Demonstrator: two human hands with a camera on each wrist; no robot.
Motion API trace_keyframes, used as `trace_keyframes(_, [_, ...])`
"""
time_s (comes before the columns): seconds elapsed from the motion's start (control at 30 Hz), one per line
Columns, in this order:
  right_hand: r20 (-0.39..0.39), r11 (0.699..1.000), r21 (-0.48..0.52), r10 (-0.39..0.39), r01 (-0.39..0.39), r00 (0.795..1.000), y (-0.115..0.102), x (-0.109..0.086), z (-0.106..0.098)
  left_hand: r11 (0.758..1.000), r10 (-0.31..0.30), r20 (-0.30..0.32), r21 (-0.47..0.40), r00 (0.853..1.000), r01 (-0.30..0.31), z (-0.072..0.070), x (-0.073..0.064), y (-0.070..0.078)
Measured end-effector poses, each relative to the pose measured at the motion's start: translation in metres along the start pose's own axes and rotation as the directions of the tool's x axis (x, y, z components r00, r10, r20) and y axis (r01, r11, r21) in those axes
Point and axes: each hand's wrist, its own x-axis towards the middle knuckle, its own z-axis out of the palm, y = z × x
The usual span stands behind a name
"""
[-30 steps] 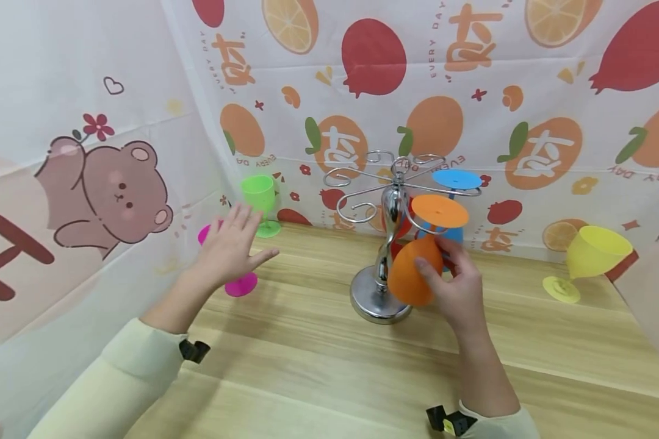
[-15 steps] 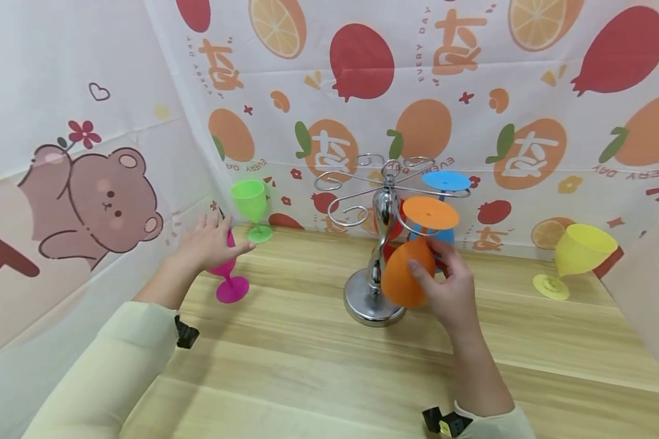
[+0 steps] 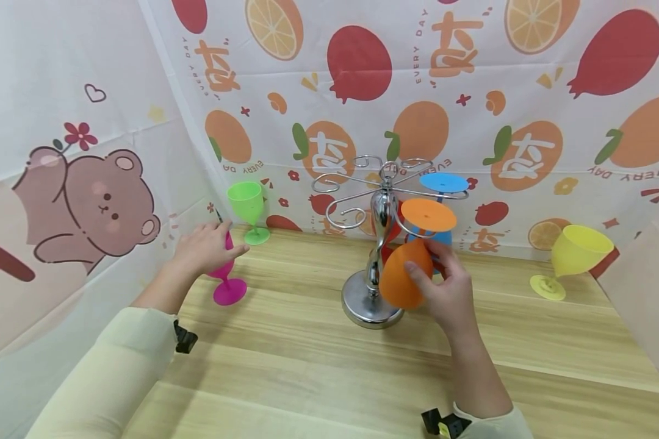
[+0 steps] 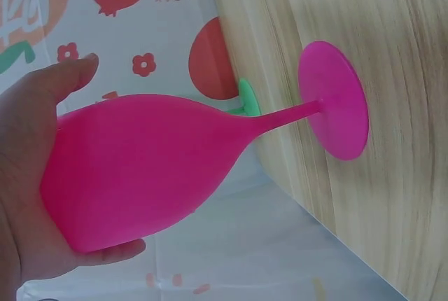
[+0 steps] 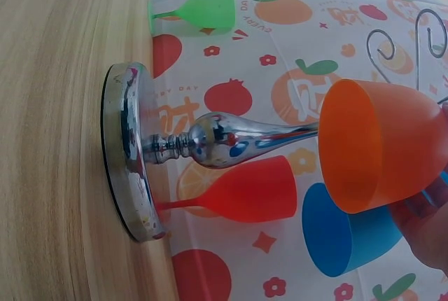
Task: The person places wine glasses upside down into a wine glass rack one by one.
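Observation:
In the head view, my right hand [image 3: 451, 286] holds an orange goblet [image 3: 407, 274] upside down, thumb on the bowl and fingers near the stem. Its base is up at a curled arm of the chrome stemware rack [image 3: 383, 210]. Over the mouth of an upright magenta goblet [image 3: 224, 268] is my left hand [image 3: 200, 249]. The left wrist view has the thumb [image 4: 75, 75] off the magenta bowl [image 4: 150, 168], while a fingertip shows at its other side. Beside the orange one, a blue goblet [image 5: 343, 234] hangs upside down; a red goblet [image 5: 255, 192] stands behind the rack.
A green goblet [image 3: 247, 204] stands at the back left, near the patterned cloth [image 3: 357, 67]. Far to the right is an upright yellow goblet [image 3: 579, 250]. The rack's round base [image 3: 362, 308] rests on the wooden tabletop [image 3: 285, 366].
My left hand has come down to the magenta goblet's mouth, its fingers less spread. The right hand keeps its hold on the orange goblet at the rack. The head view has shifted slightly.

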Motion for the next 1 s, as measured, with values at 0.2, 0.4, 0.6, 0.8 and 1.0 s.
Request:
trace_keyframes(0.2, [0.003, 1.000, 0.006, -0.001, 0.001, 1.000, -0.0002, -0.0001, -0.0001, 1.000, 0.010, -0.035, -0.017, 0.999, -0.010, 0.0044, 0.0009, -0.0023])
trace_keyframes(0.4, [0.009, 1.000, -0.001, 0.008, -0.008, 1.000, -0.0005, 0.0009, -0.0004, 0.999, 0.017, -0.103, -0.032, 0.995, -0.021, 0.0081, 0.0014, -0.0045])
trace_keyframes(0.6, [0.003, 1.000, -0.002, -0.002, 0.002, 1.000, -0.0003, 0.0008, -0.0004, 1.000, 0.018, -0.139, -0.022, 0.990, -0.021, 0.0084, 0.0020, -0.0039])
trace_keyframes(0.8, [0.005, 1.000, -0.003, 0.000, 0.000, 1.000, 0.0005, 0.0005, -0.0007, 0.999, 0.006, -0.151, -0.033, 0.989, -0.011, 0.0086, -0.0005, -0.0019])
trace_keyframes(1.0, [0.010, 1.000, -0.014, 0.016, -0.016, 1.000, -0.0007, 0.0002, -0.0009, 0.999, 0.015, -0.172, -0.047, 0.985, -0.023, 0.0093, -0.0005, -0.0043])
